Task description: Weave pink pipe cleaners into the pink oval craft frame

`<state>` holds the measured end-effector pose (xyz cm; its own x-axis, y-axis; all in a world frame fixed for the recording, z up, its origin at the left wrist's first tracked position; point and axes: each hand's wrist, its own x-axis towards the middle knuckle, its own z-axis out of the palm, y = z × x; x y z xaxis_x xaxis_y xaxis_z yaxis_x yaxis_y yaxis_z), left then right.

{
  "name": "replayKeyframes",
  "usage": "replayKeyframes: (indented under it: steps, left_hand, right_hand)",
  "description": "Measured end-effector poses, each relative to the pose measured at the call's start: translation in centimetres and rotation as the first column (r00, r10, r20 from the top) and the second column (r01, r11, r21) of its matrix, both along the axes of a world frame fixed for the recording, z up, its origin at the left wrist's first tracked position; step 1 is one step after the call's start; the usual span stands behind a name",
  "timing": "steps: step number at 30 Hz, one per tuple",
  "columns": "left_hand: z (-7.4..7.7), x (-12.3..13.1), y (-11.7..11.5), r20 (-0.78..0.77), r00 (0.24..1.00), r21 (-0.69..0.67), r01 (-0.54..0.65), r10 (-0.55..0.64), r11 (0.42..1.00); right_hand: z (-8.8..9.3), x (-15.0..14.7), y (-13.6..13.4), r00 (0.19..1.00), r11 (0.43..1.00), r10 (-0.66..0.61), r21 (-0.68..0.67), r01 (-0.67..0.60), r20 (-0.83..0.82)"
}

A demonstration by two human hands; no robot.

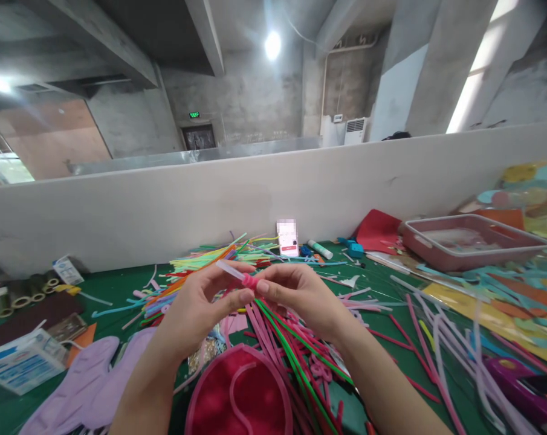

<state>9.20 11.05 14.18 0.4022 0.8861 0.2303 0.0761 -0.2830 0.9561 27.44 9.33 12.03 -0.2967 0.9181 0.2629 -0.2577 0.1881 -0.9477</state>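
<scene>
My left hand (200, 302) and my right hand (291, 293) meet above the green table (119, 284), both pinched on one small piece. That piece is a pale translucent stick (230, 270) with a pink pipe cleaner (249, 281) wound round its end. The stick slants up to the left from my fingertips. Below my hands lie a bundle of pink and green pipe cleaners (295, 356) and a dark pink felt shape (239, 393).
A fan of coloured pipe cleaners (200, 263) lies behind my hands. A pink tray (472, 241) stands at the right, with felt scraps around it. A phone (288, 238) leans on the white partition (164, 205). Lilac felt pieces (74, 386) and a small box (22, 362) lie at the left.
</scene>
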Motion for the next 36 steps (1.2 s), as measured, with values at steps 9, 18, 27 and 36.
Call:
replayKeyframes:
  steps: [9, 18, 27, 36]
  left_hand:
    - [0.2, 0.0, -0.2, -0.22, 0.955, 0.237, -0.147, 0.2, 0.96]
    - [0.5, 0.6, -2.2, -0.361, 0.764, 0.656, -0.2, 0.535, 0.728]
    - [0.7, -0.6, -3.9, -0.6, 0.471, 0.768, 0.111, 0.647, 0.631]
    - [2.3, -3.0, -2.8, -0.554, 0.752, 0.711, 0.204, 0.357, 0.673]
  right_hand:
    - [0.3, -0.1, -0.1, 0.988, 0.989, -0.14, 0.065, 0.136, 0.059]
    - [0.0, -0.4, -0.3, 0.743, 0.772, -0.604, 0.443, 0.455, 0.289]
    - [-0.1, -0.9, -1.1, 0.471, 0.61, -0.76, 0.742, 0.279, 0.448]
    - [1.1, 0.6, -2.1, 0.585, 0.789, -0.504, 0.614, 0.013, 0.636]
